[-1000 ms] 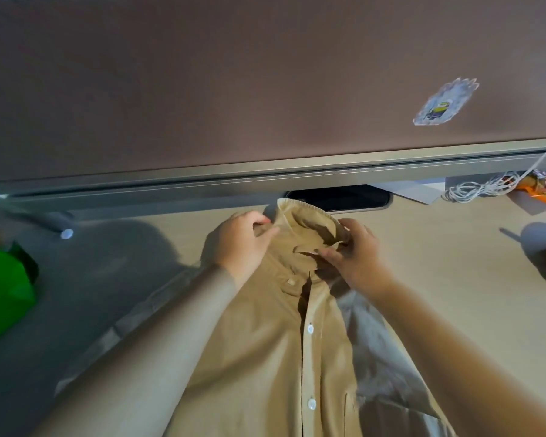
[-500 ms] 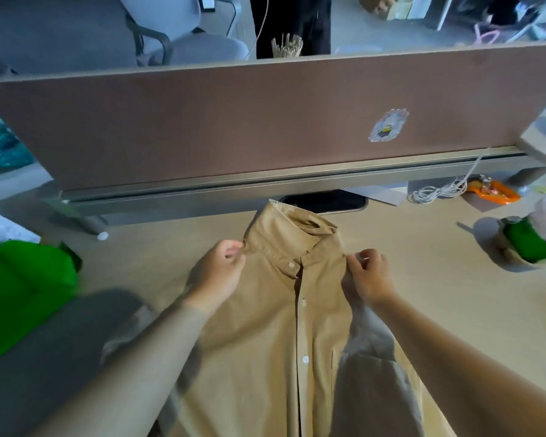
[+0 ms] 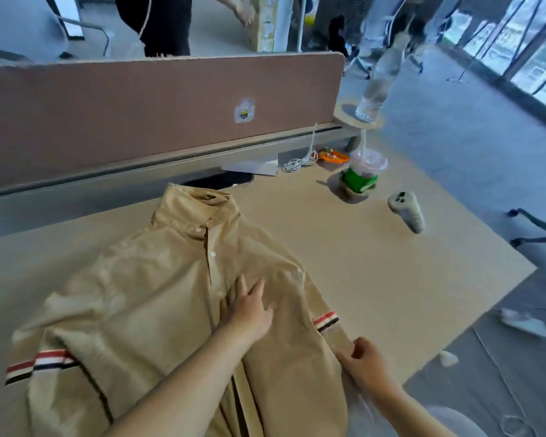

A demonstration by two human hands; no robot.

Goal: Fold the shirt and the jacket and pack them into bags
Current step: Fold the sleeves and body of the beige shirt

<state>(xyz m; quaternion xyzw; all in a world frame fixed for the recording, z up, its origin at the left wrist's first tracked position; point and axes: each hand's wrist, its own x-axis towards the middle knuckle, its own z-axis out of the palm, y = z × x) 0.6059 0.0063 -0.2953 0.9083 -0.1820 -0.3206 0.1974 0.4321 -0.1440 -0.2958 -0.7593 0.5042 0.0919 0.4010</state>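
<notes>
A tan button-up shirt (image 3: 145, 298) lies face up and spread out on the light wooden table (image 3: 391, 279), collar toward the partition. Both sleeves carry red, white and dark stripes. My left hand (image 3: 249, 307) lies flat with straight fingers on the chest, just right of the button placket. My right hand (image 3: 364, 361) grips the right sleeve below its striped band, at the shirt's right edge. No bag or jacket is in view.
A brown desk partition (image 3: 139, 108) runs along the table's far side. A green-sleeved drink cup (image 3: 361, 175), a white controller (image 3: 407, 211), a coiled white cable (image 3: 297, 164) and an orange item (image 3: 333, 156) sit at the far right. A person stands behind the partition.
Both hands left the collar and shoulders. The left now presses the chest and the right holds the right sleeve. The view has swung right and back, showing the whole shirt.
</notes>
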